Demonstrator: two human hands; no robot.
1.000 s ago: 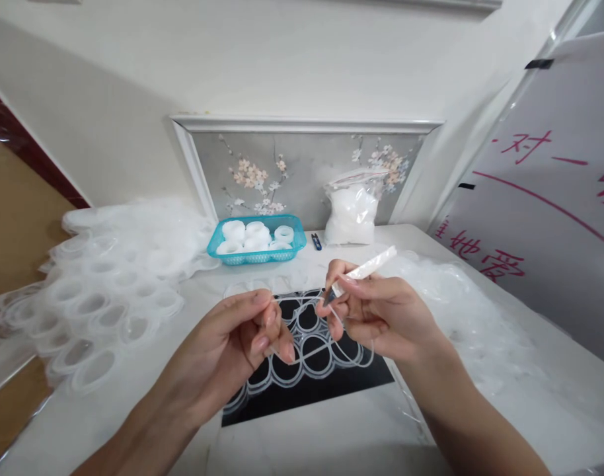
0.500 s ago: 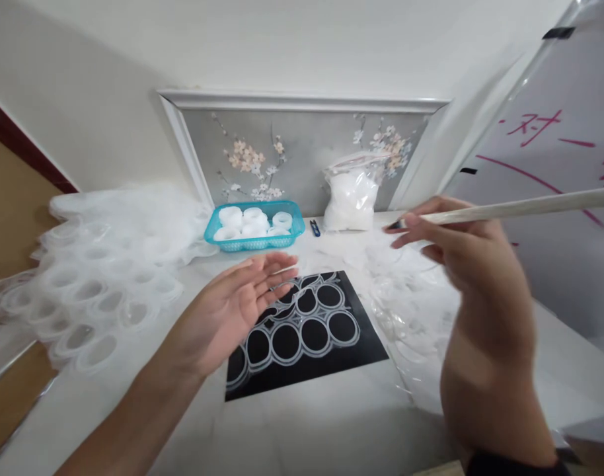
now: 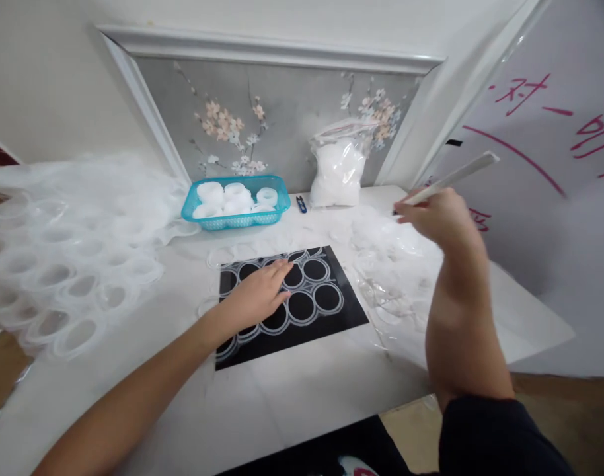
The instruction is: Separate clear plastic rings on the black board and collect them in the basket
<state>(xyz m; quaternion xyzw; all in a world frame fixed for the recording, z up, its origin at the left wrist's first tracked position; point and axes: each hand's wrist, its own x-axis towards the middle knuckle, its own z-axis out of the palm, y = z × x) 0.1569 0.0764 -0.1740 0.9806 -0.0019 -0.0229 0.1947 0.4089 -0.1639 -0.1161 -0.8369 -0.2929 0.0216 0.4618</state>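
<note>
My left hand (image 3: 263,289) lies with its fingers stretched out over a translucent sheet of joined rings (image 3: 302,306). That sheet rests on a black rectangular mat (image 3: 282,342) on the white table. My right hand (image 3: 443,215) is raised to the right, above a heap of clear plastic scraps (image 3: 391,258). Its fingers are closed round a long, pale, pen-like stick (image 3: 460,175), whose dark tip points left and down. What kind of tool it is does not show clearly.
A blue plastic basket (image 3: 235,223) at the back holds several white rings. Small blue thread snips (image 3: 301,204) lie beside it, left of a clear bag of white material (image 3: 338,173). Stacked ring sheets (image 3: 78,258) cover the left side. A whiteboard (image 3: 544,264) stands at the right.
My left hand has come down from above the mat onto the ring sheet. My right hand still holds the stick, now farther from me and turned. The view has shifted.
</note>
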